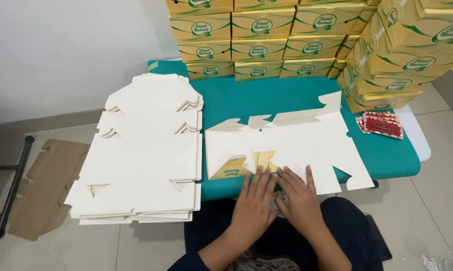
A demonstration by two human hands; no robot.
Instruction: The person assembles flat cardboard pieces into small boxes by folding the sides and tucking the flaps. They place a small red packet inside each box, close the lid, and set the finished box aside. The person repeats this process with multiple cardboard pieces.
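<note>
Flat white box blank (286,143) lying mid-frame on teal counter (392,155), near edge flap folded up. Left hand (254,203) and right hand (299,200) pressing flat on it, grip released, fingers spread. Stack of blanks (146,155) left; yellow boxes (266,40) piled upper frame.

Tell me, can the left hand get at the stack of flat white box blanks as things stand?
Probably yes: the left hand rests on the single blank, and the stack of blanks lies just to its left with nothing between them.
</note>
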